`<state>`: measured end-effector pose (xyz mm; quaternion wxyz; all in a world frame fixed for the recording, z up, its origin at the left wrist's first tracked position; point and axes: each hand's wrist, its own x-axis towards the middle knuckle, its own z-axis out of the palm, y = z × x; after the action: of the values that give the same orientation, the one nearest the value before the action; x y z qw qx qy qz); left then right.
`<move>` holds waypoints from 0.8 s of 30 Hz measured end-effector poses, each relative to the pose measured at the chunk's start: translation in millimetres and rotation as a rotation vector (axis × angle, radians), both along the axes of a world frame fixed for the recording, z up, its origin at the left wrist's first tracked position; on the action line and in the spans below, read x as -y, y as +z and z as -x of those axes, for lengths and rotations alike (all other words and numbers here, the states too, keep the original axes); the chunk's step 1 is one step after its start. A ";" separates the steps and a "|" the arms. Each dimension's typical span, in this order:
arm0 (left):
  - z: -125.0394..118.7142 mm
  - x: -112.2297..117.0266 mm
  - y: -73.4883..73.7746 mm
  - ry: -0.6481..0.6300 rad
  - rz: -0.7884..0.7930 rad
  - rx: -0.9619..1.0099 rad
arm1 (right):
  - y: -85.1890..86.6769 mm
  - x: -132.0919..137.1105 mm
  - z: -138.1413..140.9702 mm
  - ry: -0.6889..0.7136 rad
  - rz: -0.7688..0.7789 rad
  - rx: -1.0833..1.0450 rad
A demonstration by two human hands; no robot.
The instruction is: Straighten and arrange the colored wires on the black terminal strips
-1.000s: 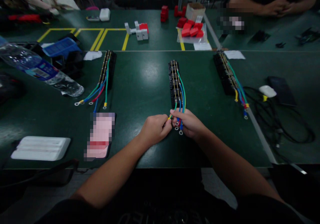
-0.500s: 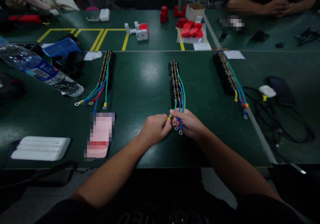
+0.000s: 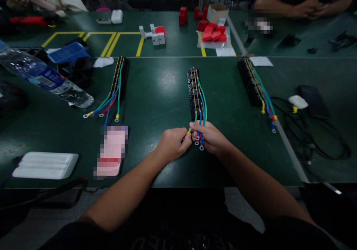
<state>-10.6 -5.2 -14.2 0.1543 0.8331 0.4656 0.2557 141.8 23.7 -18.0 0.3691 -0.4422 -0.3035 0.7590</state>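
Note:
In front of me a long black terminal block (image 3: 195, 90) with brass-coloured strips lies on the green table. Green, blue and red wires (image 3: 204, 105) run from it toward me and end in ring lugs (image 3: 201, 147). My right hand (image 3: 212, 136) is closed around this bundle, the lugs poking out below the fingers. Close beside it, my left hand (image 3: 174, 143) pinches the yellow-sleeved end of a green wire (image 3: 189, 132); its lug is mostly hidden by the fingers.
Similar wired blocks lie left (image 3: 119, 75) and right (image 3: 251, 80). A phone (image 3: 113, 149), white power bank (image 3: 46, 165) and water bottle (image 3: 47, 79) are on the left, black cables (image 3: 315, 146) on the right. Farther back are red parts (image 3: 214, 32) and another person's hands (image 3: 309, 8).
Almost nothing differs. My left fingers shift very slightly at the yellow-sleeved wire end; the right hand and the block stay in place.

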 end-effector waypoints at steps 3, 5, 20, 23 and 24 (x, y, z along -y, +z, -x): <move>-0.5 -0.5 -1.9 0.008 -0.018 0.021 | 0.0 0.1 -0.5 0.001 0.001 -0.003; -0.7 -0.9 -2.9 0.008 -0.027 0.024 | -0.2 0.1 -0.5 0.003 -0.002 0.001; -0.1 0.4 -0.3 -0.006 -0.016 -0.020 | 2.3 0.1 0.4 -0.003 -0.010 0.016; 0.0 0.7 0.2 -0.008 -0.016 -0.016 | 1.8 -0.2 0.3 -0.002 -0.010 0.021; 0.0 0.7 0.3 -0.008 -0.015 -0.015 | 1.6 -0.3 0.3 -0.002 -0.009 0.020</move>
<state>-10.6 -5.9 -13.9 0.1456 0.8380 0.4614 0.2523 141.5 24.0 -16.4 0.3686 -0.4486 -0.3102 0.7528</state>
